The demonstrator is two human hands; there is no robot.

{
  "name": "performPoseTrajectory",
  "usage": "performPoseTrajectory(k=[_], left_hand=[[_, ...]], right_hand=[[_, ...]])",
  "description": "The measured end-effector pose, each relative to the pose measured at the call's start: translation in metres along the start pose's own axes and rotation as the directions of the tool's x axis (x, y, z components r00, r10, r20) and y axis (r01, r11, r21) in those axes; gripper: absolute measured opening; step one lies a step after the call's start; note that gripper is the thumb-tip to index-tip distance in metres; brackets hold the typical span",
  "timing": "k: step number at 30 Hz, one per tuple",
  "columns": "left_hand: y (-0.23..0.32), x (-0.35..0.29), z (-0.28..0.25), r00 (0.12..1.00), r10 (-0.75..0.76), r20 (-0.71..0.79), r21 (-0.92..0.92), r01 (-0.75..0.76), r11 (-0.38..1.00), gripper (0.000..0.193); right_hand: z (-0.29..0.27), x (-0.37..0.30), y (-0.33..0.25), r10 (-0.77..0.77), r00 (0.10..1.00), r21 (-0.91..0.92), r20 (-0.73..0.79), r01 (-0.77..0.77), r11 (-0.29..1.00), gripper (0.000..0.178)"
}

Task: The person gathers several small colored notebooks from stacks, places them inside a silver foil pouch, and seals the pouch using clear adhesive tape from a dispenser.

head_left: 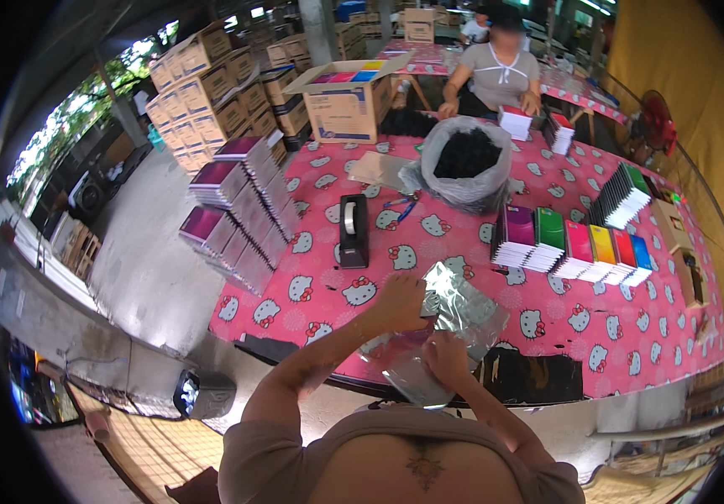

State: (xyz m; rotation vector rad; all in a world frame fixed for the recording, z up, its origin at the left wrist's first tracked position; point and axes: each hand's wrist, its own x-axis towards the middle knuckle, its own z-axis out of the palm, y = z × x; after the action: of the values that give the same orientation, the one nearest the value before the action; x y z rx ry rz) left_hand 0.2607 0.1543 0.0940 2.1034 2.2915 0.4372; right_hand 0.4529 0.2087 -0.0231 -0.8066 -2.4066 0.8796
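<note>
Both forearms enter from the lower edge and meet at the near rim of the bench (547, 332), which carries a pink cartoon-cat cloth. Left hand (400, 301) lies on a crinkled clear plastic bag (461, 312), fingers curled over its upper left edge and pinching the film. Right hand (446, 354) is clenched on the bag's lower part, where a pink item (404, 340) shows through the plastic; what that item is cannot be told. The bag sits at the 6 o'clock edge of the bench, partly overhanging it.

Surroundings: a black tape dispenser (354, 231) stands at 11 o'clock from the hands, close by. Blue-handled scissors (400, 204) lie beyond it. A grey sack of dark contents (465, 164) stands at 12 o'clock, mouth open. A row of small books (576, 250) with purple, green, pink, yellow, red and blue covers runs at 2 o'clock, near the bag but apart from it. Another fanned stack (622, 195) lies farther at 2 o'clock. Stacks of purple-covered packs (244, 210) fill the bench's 10 o'clock side. An open cardboard box (347, 101) stands at the far left corner. A second person (496, 71) sits across at 12 o'clock, hands on white-and-red stacks (515, 122). Nothing lies between the hands and the bag.
</note>
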Motion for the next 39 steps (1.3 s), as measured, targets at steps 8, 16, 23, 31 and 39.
performPoseTrajectory(k=[8, 16, 23, 31, 39], left_hand=[[0.011, -0.049, 0.035, 0.858, -0.509, -0.069, -0.849, 0.218, 0.481, 0.069], [0.002, -0.065, 0.062, 0.902, -0.387, -0.19, -0.85, 0.046, 0.525, 0.054], [-0.059, -0.043, 0.049, 0.734, -0.599, -0.32, -0.897, -0.032, 0.441, 0.029], [-0.228, 0.002, 0.061, 0.558, -0.767, 0.316, -0.877, 0.48, -0.012, 0.04], [-0.205, -0.023, 0.104, 0.516, -0.835, -0.192, -0.923, 0.195, 0.332, 0.017]], right_hand=[[-0.026, 0.033, 0.028, 0.196, 0.884, 0.875, 0.425, -0.456, 0.164, 0.056], [-0.058, 0.036, -0.008, -0.066, 0.947, 0.463, 0.313, -0.092, 0.882, 0.063], [-0.08, 0.06, -0.017, -0.08, 0.996, 0.462, 0.027, 0.059, 0.885, 0.037], [-0.073, 0.038, -0.103, -0.387, 0.921, -0.314, 0.033, 0.377, 0.871, 0.04], [-0.068, 0.042, -0.123, -0.241, 0.969, -0.203, -0.056, 0.225, 0.953, 0.055]])
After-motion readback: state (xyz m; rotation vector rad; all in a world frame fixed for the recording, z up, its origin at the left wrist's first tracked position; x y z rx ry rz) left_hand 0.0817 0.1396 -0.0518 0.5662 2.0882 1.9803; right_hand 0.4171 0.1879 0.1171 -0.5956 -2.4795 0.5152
